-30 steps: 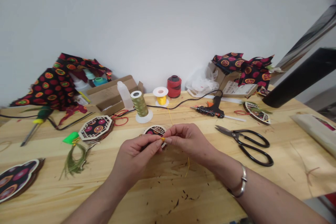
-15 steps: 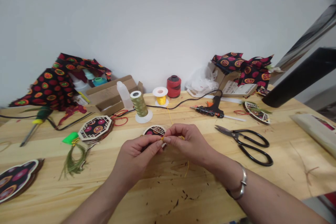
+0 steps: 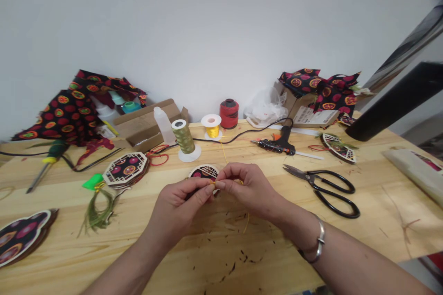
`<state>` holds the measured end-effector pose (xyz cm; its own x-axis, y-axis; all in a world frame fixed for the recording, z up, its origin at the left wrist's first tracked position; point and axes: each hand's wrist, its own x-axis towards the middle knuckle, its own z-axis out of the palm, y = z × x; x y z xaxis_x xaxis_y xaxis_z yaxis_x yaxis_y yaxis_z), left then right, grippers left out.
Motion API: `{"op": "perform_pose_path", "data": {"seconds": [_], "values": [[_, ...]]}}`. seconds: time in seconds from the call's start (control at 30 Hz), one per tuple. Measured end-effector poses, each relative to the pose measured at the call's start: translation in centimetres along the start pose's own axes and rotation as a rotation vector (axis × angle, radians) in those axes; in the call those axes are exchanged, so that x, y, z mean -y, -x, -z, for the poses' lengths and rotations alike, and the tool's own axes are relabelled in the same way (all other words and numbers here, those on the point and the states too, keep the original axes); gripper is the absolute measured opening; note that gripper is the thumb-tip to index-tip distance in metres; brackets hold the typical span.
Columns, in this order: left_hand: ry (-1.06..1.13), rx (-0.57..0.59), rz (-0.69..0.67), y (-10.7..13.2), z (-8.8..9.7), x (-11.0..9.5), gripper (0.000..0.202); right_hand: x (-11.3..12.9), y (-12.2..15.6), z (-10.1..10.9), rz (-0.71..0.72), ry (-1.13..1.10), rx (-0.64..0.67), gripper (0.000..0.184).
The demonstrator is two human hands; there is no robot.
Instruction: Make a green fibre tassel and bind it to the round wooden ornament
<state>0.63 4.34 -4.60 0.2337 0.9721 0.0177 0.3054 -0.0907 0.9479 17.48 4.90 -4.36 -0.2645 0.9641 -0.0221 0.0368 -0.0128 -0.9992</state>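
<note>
My left hand (image 3: 180,205) and my right hand (image 3: 247,189) meet above the middle of the wooden table (image 3: 221,258), fingertips pinched together on a thin yellow cord (image 3: 247,222) that hangs down from them. Just behind my fingers lies a small round wooden ornament (image 3: 204,172) with patterned fabric. The cord runs back toward a yellow cord spool (image 3: 212,126). A silver bangle (image 3: 320,239) sits on my right wrist.
Black scissors (image 3: 327,188) lie to the right, a glue gun (image 3: 278,144) behind them. An olive thread spool (image 3: 185,139), a red spool (image 3: 229,113), a cardboard box (image 3: 145,125), patterned fabric (image 3: 69,110), an octagonal ornament (image 3: 126,169), a green tassel (image 3: 98,203) and a screwdriver (image 3: 46,163) stand left.
My right hand has turned slightly and a small loop of yellow cord now shows by its fingers. Both hands stay in the same spot.
</note>
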Motion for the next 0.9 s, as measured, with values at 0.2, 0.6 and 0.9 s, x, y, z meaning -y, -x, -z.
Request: {"op": "perform_pose_path", "data": {"seconds": [0.2, 0.6, 0.9], "values": [[0.023, -0.023, 0.001, -0.10, -0.02, 0.03, 0.012, -0.18, -0.03, 0.14, 0.073, 0.023, -0.021, 0.007], [-0.071, 0.024, -0.049, 0.02, -0.23, -0.22, 0.014, -0.53, 0.25, 0.25, 0.425, 0.239, -0.082, 0.008], [0.085, -0.033, 0.086, -0.10, -0.16, -0.32, 0.012, -0.40, 0.36, 0.37, 0.571, 0.463, -0.102, 0.011]]}}
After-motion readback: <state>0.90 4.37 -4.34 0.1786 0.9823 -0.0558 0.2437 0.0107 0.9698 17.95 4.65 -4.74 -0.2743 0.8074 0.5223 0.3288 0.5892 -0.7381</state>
